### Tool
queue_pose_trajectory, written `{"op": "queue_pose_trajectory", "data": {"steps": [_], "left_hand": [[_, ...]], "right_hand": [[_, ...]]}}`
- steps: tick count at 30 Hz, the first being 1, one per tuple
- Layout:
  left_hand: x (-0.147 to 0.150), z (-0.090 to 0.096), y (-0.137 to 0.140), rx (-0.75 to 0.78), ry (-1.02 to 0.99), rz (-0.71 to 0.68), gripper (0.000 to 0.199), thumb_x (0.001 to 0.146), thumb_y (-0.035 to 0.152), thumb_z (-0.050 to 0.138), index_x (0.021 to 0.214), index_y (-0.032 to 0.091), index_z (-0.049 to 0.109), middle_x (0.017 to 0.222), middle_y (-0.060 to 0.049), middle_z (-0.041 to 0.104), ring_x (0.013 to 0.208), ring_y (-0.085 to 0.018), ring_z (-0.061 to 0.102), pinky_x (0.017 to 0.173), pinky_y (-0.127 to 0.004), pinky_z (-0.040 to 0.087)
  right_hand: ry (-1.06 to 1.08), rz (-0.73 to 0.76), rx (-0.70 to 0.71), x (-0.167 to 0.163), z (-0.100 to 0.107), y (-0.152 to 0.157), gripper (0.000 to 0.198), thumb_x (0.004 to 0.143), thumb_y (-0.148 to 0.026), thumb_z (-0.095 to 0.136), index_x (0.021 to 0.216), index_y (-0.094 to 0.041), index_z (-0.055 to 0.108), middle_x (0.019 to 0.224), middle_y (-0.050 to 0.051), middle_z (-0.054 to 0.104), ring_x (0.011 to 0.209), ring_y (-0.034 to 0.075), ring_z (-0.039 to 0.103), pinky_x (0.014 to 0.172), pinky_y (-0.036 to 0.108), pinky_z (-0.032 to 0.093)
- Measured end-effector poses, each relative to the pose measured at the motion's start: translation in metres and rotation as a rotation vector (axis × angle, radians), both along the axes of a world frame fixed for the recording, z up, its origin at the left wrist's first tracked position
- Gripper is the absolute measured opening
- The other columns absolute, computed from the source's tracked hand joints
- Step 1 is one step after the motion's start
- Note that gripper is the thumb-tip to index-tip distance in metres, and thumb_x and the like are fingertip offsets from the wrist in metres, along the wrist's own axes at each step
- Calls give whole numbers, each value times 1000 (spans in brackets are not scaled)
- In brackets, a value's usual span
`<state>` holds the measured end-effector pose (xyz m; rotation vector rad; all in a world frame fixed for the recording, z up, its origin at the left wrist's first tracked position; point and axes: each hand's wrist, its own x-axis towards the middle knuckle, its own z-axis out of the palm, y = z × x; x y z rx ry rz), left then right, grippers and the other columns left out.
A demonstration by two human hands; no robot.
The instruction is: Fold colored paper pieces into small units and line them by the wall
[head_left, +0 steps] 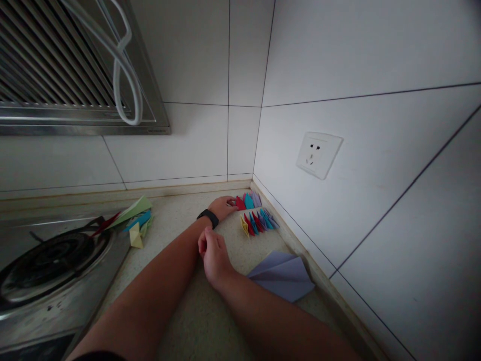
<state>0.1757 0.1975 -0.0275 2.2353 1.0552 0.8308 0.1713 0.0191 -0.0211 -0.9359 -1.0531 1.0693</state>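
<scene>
My left hand [223,207], with a black band [209,217] on its wrist, reaches towards the far corner of the counter. Its fingertips are closed at a small red folded paper piece [240,202], the leftmost of the back row. Blue [248,201] and lilac [256,198] folded pieces stand beside it. In front is a second row of small folded papers, with a yellow piece [244,225] at its left end. Nearer to me, my right hand [216,255] is curled closed beside my left forearm; its palm side is hidden.
A lilac paper plane [283,276] lies by the right wall, partly behind my right forearm. Green [133,209] and yellow [136,235] folded papers rest at the gas stove's [56,260] edge. A range hood [75,118] with a hanging white cable [130,75] is above. A socket [318,154] is on the right wall.
</scene>
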Motion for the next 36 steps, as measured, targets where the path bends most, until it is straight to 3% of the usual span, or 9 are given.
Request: {"op": "queue_pose_trajectory", "data": {"steps": [12, 18, 25, 30, 36], "left_hand": [[-2, -7, 9, -27, -76, 52, 41, 76, 38, 66, 111, 16, 67, 90, -8, 71, 79, -19, 64, 74, -28, 48], [-6, 0, 3, -91, -185, 62, 35, 76, 39, 65, 99, 14, 70, 76, -5, 70, 66, -15, 61, 63, -25, 47], [-20, 16, -10, -104, -375, 250, 32, 86, 39, 50, 92, 12, 67, 64, -3, 62, 56, -11, 55, 55, -22, 43], [-41, 32, -36, -175, -413, 279, 28, 84, 34, 51, 90, 11, 66, 63, -2, 61, 51, -9, 53, 47, -20, 39], [-86, 45, -93, -243, -336, 193, 25, 82, 35, 54, 87, 14, 68, 64, -3, 63, 53, -10, 56, 44, -19, 37]], "right_hand": [[6, 27, 14, 0, 4, -2, 50, 93, -46, 34, 50, -20, 42, 48, -3, 37, 47, 11, 34, 48, 27, 24], [-8, 29, 20, 0, 3, -2, 51, 93, -47, 34, 50, -20, 43, 48, -3, 36, 46, 11, 34, 47, 26, 24], [-71, 22, 36, 5, 4, -1, 51, 93, -47, 33, 50, -20, 42, 46, -4, 35, 44, 11, 33, 46, 26, 24], [-94, 19, 42, 6, 4, -1, 51, 93, -46, 33, 51, -20, 41, 45, -4, 35, 43, 11, 33, 46, 26, 25], [-111, 27, 50, 7, 5, -1, 49, 94, -46, 33, 53, -20, 42, 45, -4, 36, 43, 10, 33, 46, 25, 26]]}}
